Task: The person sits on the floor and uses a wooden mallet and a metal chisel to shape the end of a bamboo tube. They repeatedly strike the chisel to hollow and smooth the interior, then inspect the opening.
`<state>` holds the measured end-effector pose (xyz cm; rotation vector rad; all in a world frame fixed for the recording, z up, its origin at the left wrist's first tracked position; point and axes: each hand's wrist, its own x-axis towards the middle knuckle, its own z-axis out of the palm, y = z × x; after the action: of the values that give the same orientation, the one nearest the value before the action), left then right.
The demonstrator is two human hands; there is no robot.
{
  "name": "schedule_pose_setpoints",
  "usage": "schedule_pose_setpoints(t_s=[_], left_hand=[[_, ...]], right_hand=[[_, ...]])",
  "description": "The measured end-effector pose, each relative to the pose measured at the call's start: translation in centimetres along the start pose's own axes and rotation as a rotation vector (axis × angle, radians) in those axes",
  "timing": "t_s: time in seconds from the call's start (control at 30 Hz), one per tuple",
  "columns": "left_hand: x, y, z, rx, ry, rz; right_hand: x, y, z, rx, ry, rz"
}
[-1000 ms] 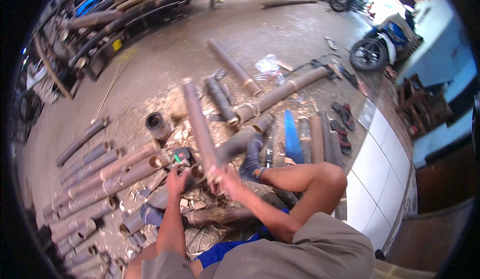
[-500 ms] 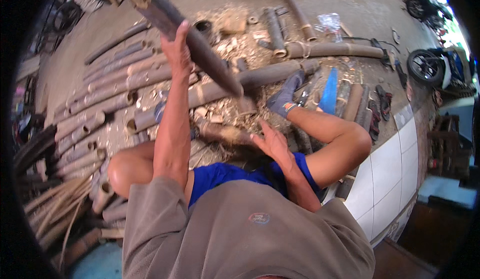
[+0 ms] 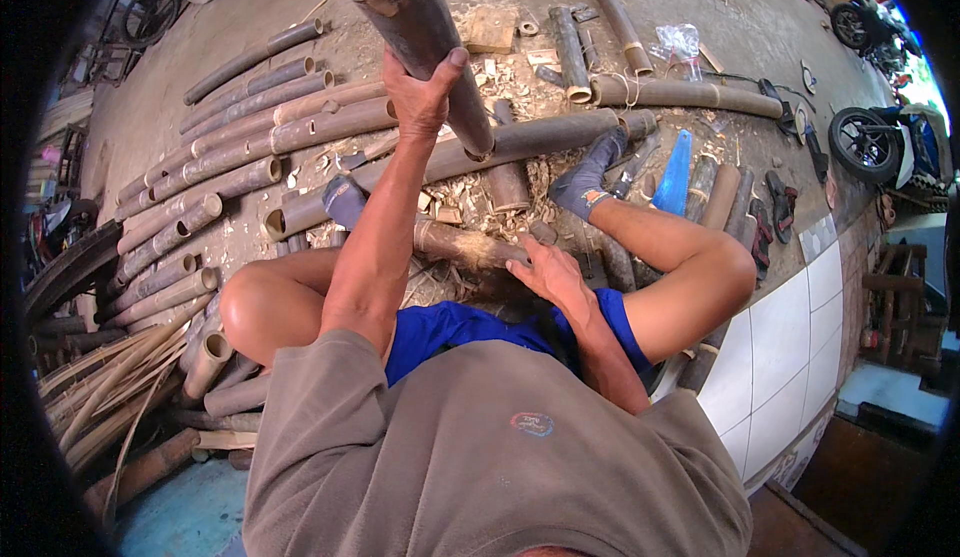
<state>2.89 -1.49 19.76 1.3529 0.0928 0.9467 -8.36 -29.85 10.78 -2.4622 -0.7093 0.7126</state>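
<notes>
I saw the long bamboo pole (image 3: 425, 42) raised at top centre, my left hand (image 3: 420, 97) clenched around it alone; it could tip and slip. My right hand (image 3: 548, 272) rested open on a short bamboo piece (image 3: 465, 247) mid-frame.

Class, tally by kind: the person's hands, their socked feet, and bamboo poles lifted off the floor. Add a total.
Hands: 2 (left hand, right hand)
Socked feet: 2 (left foot, right foot)
Raised bamboo pole: 1
Total: 5
</notes>
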Motion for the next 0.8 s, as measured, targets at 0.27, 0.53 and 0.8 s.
schedule_pose_setpoints(t_s=[0.27,0.53,0.8], left_hand=[[-2.0,-1.3,0.0,0.236,-0.090,-0.018],[-2.7,0.1,1.8,0.302,-0.189,0.088],[-3.7,0.9,2.4,0.279,-0.198,0.069]], right_hand=[[0.6,-0.5,-1.2,0.071,0.072,-0.077],[3.3,-9.3,-17.9,0.222,0.476,-0.273],[5.8,-19.1,-34.3,-0.348,0.394,-0.620]])
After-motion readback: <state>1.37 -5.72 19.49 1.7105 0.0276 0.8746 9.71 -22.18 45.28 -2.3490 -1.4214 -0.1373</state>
